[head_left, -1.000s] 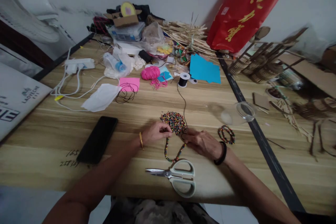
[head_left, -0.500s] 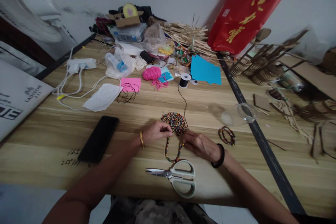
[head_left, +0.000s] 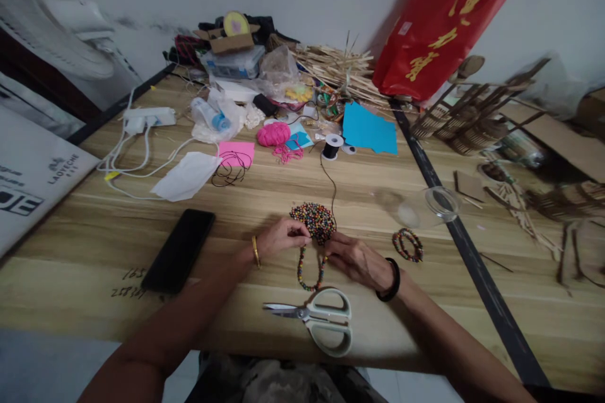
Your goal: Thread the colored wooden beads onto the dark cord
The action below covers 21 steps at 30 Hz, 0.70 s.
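Note:
A string of multicoloured beads [head_left: 311,288] hangs in a U shape between my two hands, low over the table. My left hand [head_left: 286,234] pinches one end with thumb and forefinger. My right hand [head_left: 352,255] is closed on the other end, its fingertips partly hidden. Just beyond them lies a pile of loose beads [head_left: 312,220]. A black cord [head_left: 334,189] runs from a spool [head_left: 332,147] down to my right hand. Scissors [head_left: 314,315] with pale handles lie near the table's front edge, blades to the left.
A phone [head_left: 179,250] lies at left, a finished beaded bracelet [head_left: 408,245] at right beside a clear plastic container [head_left: 442,203]. Farther back are pink yarn [head_left: 273,134], blue sheets [head_left: 369,128] and a white power strip [head_left: 149,118]. Woven baskets [head_left: 472,126] stand at the right.
My right hand has shifted slightly left, toward my left hand, and the bead loop has narrowed a little. My left hand has stayed in place.

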{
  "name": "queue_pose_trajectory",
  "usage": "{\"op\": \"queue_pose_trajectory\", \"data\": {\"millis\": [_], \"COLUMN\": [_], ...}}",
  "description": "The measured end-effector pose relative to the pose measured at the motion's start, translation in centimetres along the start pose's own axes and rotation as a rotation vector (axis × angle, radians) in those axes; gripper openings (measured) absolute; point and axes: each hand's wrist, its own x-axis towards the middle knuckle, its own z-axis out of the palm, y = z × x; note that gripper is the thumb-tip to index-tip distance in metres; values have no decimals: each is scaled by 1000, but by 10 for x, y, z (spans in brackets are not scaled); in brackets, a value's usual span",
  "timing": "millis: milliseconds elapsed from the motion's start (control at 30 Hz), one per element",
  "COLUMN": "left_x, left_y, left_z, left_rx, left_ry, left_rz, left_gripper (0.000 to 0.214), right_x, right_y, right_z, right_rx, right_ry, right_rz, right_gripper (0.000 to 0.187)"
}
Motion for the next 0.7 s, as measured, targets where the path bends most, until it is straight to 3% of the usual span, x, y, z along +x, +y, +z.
{"op": "queue_pose_trajectory", "data": {"millis": [533, 700], "left_x": [0, 0], "left_y": [0, 3], "left_z": [-1, 1], "left_rx": [11, 13], "left_ry": [20, 7], "left_rz": [23, 14], "left_gripper": [21, 22], "right_x": [-1, 1], "right_y": [6, 7], "right_z": [-10, -6], "right_rx": [160, 107], "right_ry": [54, 78], "right_rz": [4, -21], "right_gripper": [17, 17]}}
